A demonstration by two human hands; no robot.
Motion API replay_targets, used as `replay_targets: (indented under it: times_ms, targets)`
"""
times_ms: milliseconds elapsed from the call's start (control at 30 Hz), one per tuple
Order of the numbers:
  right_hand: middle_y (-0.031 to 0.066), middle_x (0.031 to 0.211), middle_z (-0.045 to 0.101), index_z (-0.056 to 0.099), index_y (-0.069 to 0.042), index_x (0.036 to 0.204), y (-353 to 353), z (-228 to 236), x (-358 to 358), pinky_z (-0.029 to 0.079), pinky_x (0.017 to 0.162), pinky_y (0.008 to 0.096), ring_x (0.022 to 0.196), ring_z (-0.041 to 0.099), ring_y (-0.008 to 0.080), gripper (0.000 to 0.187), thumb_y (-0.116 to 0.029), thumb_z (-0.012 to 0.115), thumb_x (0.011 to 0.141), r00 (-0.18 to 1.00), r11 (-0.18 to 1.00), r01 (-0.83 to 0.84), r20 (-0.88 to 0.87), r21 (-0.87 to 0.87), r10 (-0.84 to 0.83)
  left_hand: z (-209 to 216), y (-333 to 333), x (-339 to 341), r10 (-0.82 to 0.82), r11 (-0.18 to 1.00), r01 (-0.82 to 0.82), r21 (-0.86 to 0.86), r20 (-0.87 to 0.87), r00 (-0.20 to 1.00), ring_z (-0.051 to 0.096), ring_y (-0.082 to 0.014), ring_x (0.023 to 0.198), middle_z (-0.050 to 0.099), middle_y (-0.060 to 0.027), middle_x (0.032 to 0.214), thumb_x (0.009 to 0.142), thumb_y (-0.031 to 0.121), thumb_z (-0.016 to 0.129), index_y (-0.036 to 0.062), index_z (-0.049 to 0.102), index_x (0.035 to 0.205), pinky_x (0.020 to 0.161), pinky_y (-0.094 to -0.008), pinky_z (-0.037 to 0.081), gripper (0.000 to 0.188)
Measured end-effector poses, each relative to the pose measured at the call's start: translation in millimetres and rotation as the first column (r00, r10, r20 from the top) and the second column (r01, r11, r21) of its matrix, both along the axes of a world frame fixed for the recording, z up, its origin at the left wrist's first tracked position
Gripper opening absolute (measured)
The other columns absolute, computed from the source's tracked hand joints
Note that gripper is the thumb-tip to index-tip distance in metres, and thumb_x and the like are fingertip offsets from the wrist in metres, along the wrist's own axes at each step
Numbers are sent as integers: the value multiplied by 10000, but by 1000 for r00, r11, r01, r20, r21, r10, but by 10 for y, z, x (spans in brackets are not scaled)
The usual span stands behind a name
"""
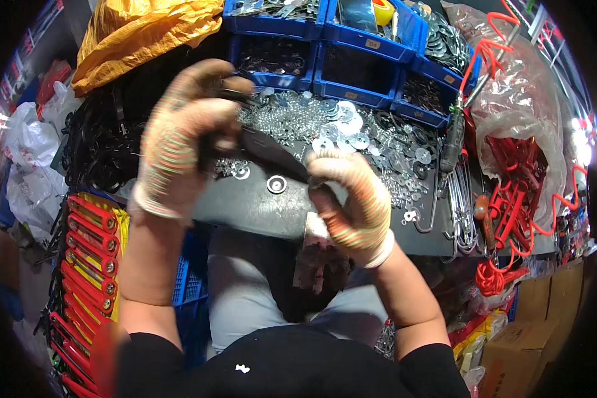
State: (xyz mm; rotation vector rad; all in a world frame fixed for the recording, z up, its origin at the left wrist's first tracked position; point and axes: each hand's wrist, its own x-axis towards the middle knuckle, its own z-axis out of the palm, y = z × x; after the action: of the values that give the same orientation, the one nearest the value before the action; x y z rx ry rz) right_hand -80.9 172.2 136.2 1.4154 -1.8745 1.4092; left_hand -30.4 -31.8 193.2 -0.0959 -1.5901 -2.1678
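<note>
Both my hands wear striped knit gloves with bare-looking fingertips. My left hand (191, 136) is closed around one end of a long black part (270, 152), its exact kind blurred by motion. The other end of that part, lower and to the right, is pinched by my right hand (355, 202). They hold it slantwise above the grey work surface (252, 211). Just below the part lies a round ring-shaped washer (276, 184). Behind it spreads a heap of small shiny metal pieces (282, 116), with larger flat washers (345, 126) beside them.
Blue bins (358, 94) of metal parts stand along the back. At left are black parts (99, 149) and a stack of red handles (89, 245). To the right lie a black-handled driver (452, 139), hooked metal rods (461, 212), a coiled red hose (491, 275) and a bag of red parts (514, 126).
</note>
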Motion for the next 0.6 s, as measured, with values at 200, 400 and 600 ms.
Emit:
replay_targets:
  times_ms: [200,400,600]
  targets:
    - [73,898,556,434,-40,1153,-206,-318,315,454,778,273,887,540,126,256,-138,528,935,886,883,214,463,-417,4,-519,941,-46,94,940,-204,-274,-367,925,522,-151,1032,481,-83,1228,782,81,734,30,365,1325,918,-294,444,659]
    - [67,888,632,593,-12,1023,8,-176,452,478,720,265,777,585,126,149,-50,568,881,870,930,349,408,-112,-277,-862,1013,55,-152,832,186,523,-107,983,601,-229,969,546,-147,1177,943,180,481,107,423,1285,876,-395,497,355]
    - [78,941,661,611,20,1018,149,-28,562,500,724,239,830,616,106,188,-18,648,837,515,917,184,829,-354,217,-816,893,267,-182,979,193,-62,160,970,508,-72,919,534,-25,1077,962,336,506,104,426,1301,848,-240,428,419]
